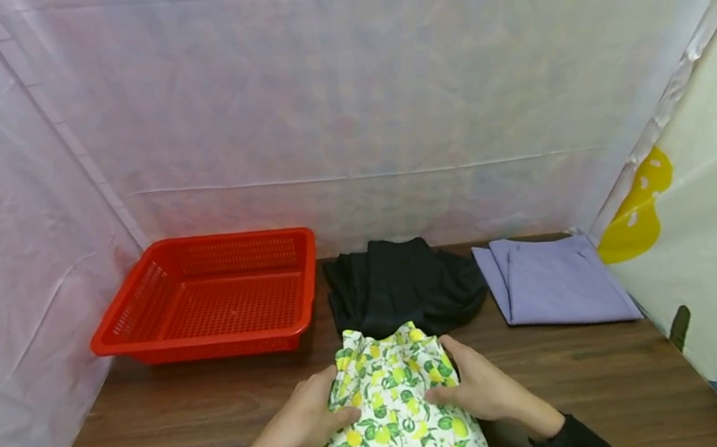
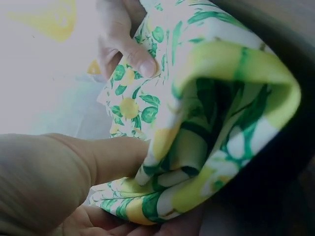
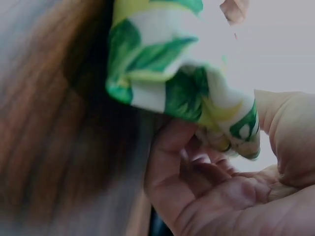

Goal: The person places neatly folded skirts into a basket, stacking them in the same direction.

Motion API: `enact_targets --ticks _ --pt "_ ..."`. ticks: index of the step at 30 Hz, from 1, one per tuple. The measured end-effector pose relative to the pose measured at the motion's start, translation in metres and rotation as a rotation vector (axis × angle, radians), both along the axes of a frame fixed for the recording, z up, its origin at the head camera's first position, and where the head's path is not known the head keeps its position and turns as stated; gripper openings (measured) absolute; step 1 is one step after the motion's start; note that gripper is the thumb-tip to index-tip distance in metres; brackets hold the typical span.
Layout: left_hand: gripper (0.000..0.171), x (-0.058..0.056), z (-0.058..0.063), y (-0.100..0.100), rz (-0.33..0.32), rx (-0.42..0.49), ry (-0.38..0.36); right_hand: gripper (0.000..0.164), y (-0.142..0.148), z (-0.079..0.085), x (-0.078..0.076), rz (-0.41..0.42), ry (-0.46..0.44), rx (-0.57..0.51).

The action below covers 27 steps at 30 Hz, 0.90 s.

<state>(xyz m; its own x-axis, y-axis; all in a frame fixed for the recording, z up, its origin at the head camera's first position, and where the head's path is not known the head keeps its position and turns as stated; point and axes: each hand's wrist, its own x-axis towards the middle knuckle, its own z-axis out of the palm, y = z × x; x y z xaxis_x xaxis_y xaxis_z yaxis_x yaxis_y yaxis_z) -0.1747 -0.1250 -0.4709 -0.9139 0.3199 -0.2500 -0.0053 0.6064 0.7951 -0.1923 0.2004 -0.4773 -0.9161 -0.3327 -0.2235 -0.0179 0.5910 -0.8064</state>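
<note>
A folded white garment (image 1: 398,415) with a yellow-lemon and green-leaf print is at the front middle of the table, its upper edge gathered. My left hand (image 1: 306,414) grips its left side, thumb on the front and the other fingers behind. On the opposite side my right hand (image 1: 488,384) holds it the same way, thumb pressed on the print. In the left wrist view the printed cloth (image 2: 216,54) bends into an open fold beside the left thumb. The right wrist view shows curled right fingers (image 3: 170,162) under the cloth's edge.
A red plastic basket (image 1: 211,344) stands at the back left, with nothing in it. Just behind the printed garment lies a heap of black cloth (image 1: 405,287). A folded lavender cloth (image 1: 556,281) is at the right. White curtains (image 1: 345,99) enclose the brown wooden table (image 1: 146,441).
</note>
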Motion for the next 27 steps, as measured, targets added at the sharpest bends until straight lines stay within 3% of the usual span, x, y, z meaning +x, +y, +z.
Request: enact_targets --ticks 7,11,14,19,24,27 --pt "0.070 0.007 0.023 -0.006 -0.056 0.073 0.066 0.117 0.010 0.019 0.004 0.005 0.002 -0.025" --pt "0.069 0.003 0.039 -0.012 -0.058 0.068 0.107 0.112 0.013 0.031 -0.002 -0.007 0.033 -0.078" --pt "0.069 -0.005 0.051 -0.017 -0.050 0.064 0.141 0.100 0.012 0.038 -0.009 0.014 0.047 -0.176" --pt "0.067 -0.021 0.069 -0.028 -0.036 0.079 0.218 0.097 -0.001 0.050 -0.024 -0.030 0.047 -0.232" --pt "0.061 -0.045 0.081 -0.043 0.025 0.057 0.279 0.073 -0.022 0.056 -0.053 -0.042 0.023 -0.323" --pt "0.061 -0.061 0.088 -0.055 0.058 0.050 0.284 0.066 -0.036 0.061 -0.070 -0.047 0.001 -0.395"
